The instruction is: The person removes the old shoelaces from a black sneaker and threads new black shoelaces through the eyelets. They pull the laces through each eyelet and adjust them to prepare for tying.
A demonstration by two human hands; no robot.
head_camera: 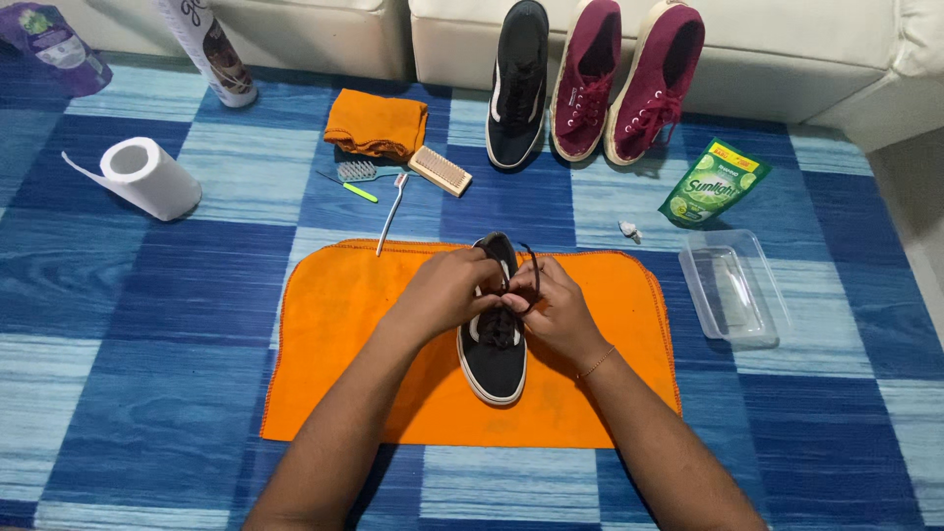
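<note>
Listing by size, we log a blue checked floor mat [147,324] carrying an orange cloth [374,344], with our black sneaker [493,359] at its centre, toe toward us. Our left hand [447,290] and right hand [556,310] meet over its tongue, each pinching closed on the black lace [532,270]. Farther off: two maroon shoes [629,79], another black shoe [518,84], a paper roll [147,177], a clear tray [733,287], a green pouch [713,185], a brush [440,170], a toothbrush [390,216].
</note>
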